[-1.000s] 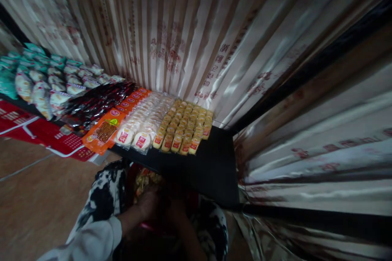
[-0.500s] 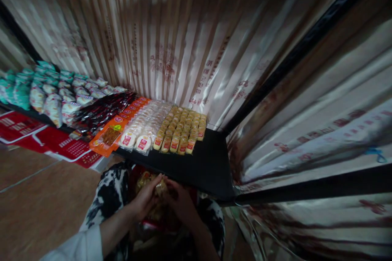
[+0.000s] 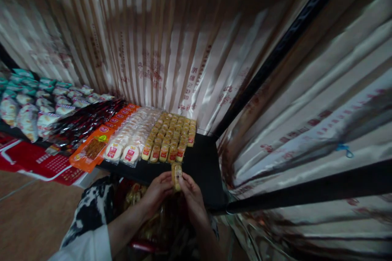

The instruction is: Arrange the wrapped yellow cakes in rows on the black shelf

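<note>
Hands, left (image 3: 157,191) & right (image 3: 191,195), pinch snack pack (image 3: 177,174) at shelf (image 3: 205,167) front edge

Golden-brown snack packets (image 3: 171,136) with red labels lie on a black shelf (image 3: 203,167) beside orange packs (image 3: 92,149).

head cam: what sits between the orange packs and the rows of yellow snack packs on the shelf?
In the head view, rows of clear-wrapped white round cakes with red labels lie between the orange packs and the yellow snack packs, side by side on the black shelf.
</note>
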Available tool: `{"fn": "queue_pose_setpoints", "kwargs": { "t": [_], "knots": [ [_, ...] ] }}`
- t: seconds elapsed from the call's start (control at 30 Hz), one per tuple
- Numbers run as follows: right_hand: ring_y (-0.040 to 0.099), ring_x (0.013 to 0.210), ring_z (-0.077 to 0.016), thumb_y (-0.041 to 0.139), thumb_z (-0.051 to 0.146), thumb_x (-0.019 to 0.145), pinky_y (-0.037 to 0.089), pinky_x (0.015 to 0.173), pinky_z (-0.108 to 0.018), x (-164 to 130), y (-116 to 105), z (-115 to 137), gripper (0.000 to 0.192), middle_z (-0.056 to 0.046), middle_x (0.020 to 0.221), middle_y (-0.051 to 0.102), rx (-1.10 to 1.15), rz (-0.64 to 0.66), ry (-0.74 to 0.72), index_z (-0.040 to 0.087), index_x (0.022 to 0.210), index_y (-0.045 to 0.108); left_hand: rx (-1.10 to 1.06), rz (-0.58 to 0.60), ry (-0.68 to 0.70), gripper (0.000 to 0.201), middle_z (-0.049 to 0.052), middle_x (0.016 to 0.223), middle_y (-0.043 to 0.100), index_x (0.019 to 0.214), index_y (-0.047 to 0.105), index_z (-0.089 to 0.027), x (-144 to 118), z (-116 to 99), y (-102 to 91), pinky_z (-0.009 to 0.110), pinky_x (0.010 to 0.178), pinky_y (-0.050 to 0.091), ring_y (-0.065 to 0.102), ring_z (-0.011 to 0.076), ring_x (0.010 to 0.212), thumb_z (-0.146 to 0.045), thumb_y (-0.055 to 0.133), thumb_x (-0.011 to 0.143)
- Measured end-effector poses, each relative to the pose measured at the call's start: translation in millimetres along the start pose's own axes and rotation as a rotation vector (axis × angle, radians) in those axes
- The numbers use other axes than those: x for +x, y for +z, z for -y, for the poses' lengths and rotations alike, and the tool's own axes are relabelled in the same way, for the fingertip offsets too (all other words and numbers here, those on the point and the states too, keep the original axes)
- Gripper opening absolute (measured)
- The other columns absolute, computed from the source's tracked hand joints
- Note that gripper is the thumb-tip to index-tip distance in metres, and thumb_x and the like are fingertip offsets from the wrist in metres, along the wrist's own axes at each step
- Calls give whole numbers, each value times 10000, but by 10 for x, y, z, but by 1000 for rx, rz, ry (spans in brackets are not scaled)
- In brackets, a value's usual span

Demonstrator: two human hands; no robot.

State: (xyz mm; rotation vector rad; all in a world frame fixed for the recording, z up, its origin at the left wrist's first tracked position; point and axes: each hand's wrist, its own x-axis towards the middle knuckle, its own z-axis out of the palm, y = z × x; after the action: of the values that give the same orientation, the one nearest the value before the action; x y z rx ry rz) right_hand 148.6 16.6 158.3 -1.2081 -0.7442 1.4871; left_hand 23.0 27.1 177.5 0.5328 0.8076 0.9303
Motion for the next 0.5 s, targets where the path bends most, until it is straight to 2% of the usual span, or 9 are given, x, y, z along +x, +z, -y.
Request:
{"fn": "queue_pose_setpoints", "kwargs": {
  "t": [0.13, 0.3, 0.4, 0.5],
  "knots": [
    [539, 517, -102, 684, 463, 661, 402, 503, -202, 102, -119, 48, 394, 19, 633, 633, -11, -96, -28, 173, 911, 588, 4, -30, -21, 410, 102, 969, 641, 998, 570, -116, 176, 52, 109, 279, 774, 461, 607, 178, 859, -250, 703, 634],
    [515, 573, -74, 671, 445, 686, 380, 499, -166, 176, -262, 100, 303, 10, 704, 623, 73, -81, 29, 181, 826, 627, 60, -119, -4, 618, 124, 1140, 570, 1182, 441, -164, 359, 31, 146, 283, 699, 478, 588, 196, 909, -233, 710, 629],
    [502, 544, -69, 678, 421, 680, 356, 444, -156, 196, -293, 115, 267, 6, 689, 611, 252, -85, 152, 185, 798, 632, 72, -81, 0, 731, 111, 1202, 534, 1278, 370, -197, 443, -8, 155, 254, 682, 461, 581, 178, 923, -236, 714, 634],
    [497, 503, -57, 695, 373, 663, 324, 403, -136, 206, -298, 87, 237, 11, 644, 601, 422, 11, 227, 177, 774, 622, 108, 14, 12, 663, 70, 1106, 585, 1241, 437, -204, 512, -21, 169, 209, 616, 416, 587, 110, 754, -254, 714, 641]
  ]
}}
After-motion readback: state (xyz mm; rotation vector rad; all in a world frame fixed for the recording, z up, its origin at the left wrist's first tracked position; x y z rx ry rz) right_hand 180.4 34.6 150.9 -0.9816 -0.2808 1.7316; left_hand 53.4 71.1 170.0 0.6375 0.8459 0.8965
